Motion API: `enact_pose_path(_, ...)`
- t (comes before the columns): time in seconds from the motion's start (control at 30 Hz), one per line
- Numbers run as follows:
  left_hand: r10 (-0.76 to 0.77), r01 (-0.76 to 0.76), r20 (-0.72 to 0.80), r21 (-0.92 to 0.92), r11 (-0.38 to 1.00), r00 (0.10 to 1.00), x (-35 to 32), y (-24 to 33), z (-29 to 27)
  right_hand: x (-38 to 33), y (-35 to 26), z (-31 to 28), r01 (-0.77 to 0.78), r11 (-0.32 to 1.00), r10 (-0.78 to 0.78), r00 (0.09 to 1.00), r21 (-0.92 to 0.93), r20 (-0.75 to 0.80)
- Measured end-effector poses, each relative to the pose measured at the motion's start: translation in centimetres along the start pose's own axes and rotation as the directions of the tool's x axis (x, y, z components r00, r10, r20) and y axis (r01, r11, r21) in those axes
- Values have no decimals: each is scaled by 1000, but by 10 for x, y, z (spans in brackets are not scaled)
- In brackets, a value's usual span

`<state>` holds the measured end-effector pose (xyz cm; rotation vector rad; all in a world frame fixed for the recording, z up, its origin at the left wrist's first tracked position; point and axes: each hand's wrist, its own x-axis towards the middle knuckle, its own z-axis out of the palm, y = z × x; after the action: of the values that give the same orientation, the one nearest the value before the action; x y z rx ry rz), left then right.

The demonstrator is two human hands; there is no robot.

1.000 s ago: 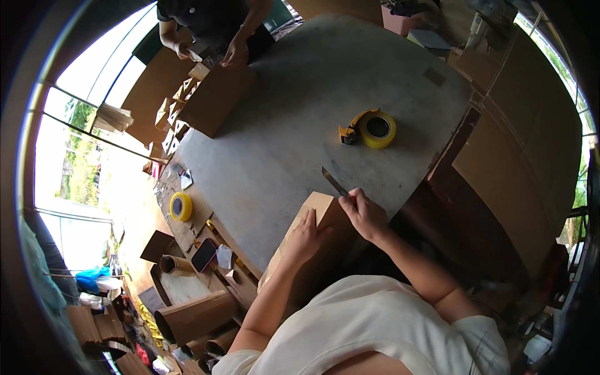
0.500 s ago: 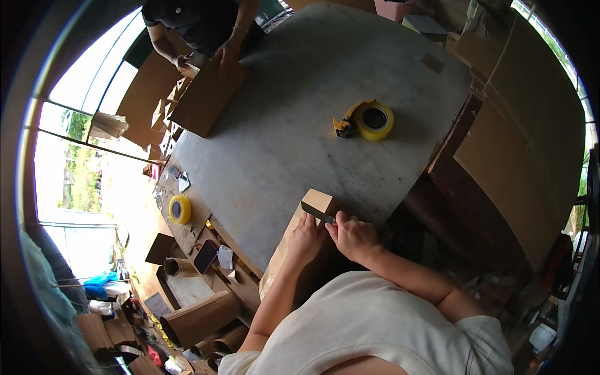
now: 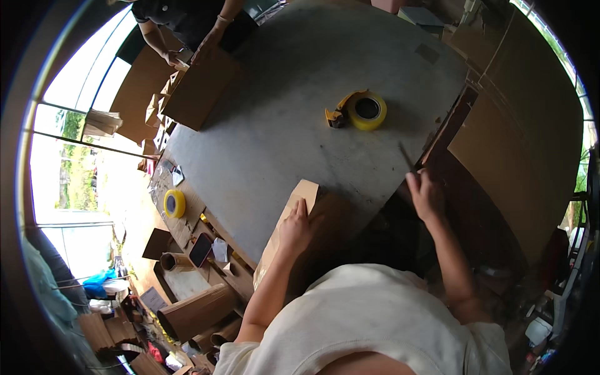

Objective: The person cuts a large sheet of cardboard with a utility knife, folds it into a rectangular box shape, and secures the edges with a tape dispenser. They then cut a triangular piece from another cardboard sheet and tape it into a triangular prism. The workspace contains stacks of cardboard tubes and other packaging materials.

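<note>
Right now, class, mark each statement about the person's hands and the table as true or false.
1. The left hand rests on the folded cardboard piece. True.
2. The right hand holds the yellow tape roll. False: it grips a thin dark tool; the roll lies apart on the grey table.
3. Another person's hands touch a cardboard box at the far edge. True.
4. Both hands are on the cardboard piece. False: only the left.
</note>
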<state>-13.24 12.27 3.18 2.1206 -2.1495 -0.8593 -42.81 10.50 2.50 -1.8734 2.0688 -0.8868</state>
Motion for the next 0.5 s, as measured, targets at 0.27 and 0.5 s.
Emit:
enact_pose_path(0.27,52,-55,-40,-91,994,998,-9,-31,-31,-64,5,140,-435,574,-184,757,694,627)
enact_pose_path(0.5,-10,48,97,-388,920,995,12,-99,-89,-63,-87,76,-383,634,-121,809,672,575)
